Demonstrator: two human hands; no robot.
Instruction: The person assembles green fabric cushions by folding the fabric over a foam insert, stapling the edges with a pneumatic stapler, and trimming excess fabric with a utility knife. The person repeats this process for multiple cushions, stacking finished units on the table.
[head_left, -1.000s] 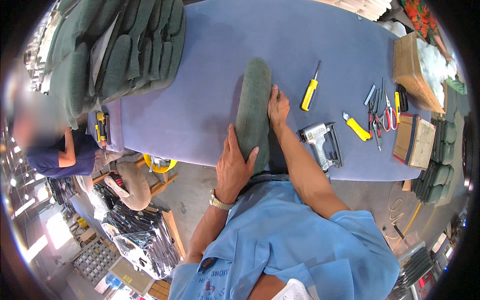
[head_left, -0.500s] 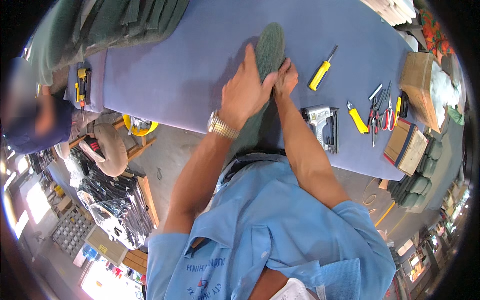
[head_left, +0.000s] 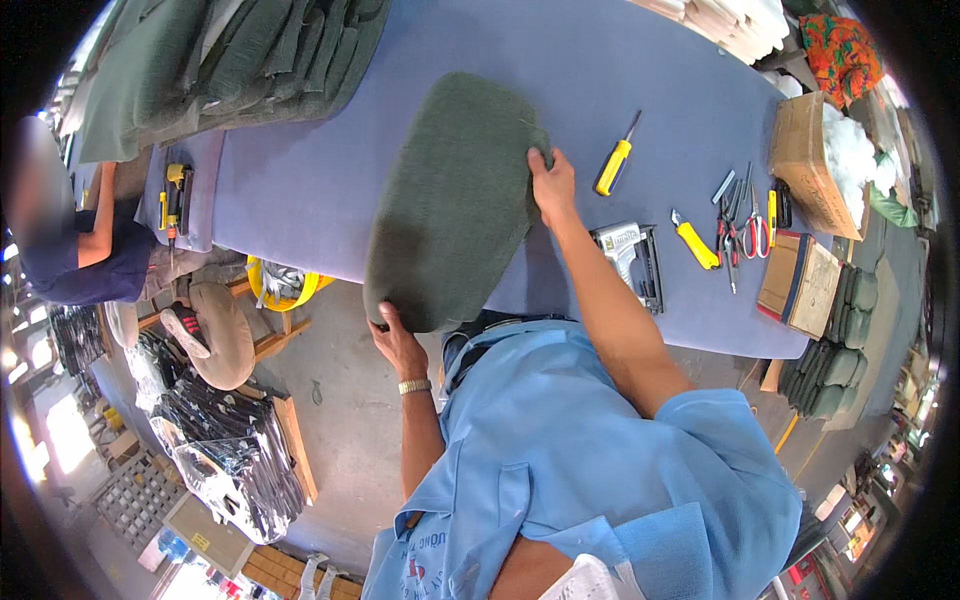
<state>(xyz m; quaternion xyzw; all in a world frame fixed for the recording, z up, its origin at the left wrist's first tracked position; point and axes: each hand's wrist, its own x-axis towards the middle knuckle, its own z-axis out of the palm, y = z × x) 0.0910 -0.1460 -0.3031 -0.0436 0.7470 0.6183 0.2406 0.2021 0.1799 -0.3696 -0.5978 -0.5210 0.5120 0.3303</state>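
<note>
A dark green fabric-covered pad, flat and rounded at the corners, is held tilted over the table's near edge with its broad face showing. My left hand grips its lower left corner, thumb on top and fingers hidden underneath. At the right edge, my right hand pinches the pad between thumb and fingers. To the right of that hand lie a yellow screwdriver and a silver staple gun on the blue-grey table.
Right of the staple gun are a yellow cutter, pliers and scissors. Cardboard boxes stand at the right edge. Stacked green covers fill the far left. Another person sits at left near a second staple gun.
The pad has turned from edge-on to broad face up. My left hand has moved from its upper side down to the lower left corner. My right hand has shifted slightly left and down.
</note>
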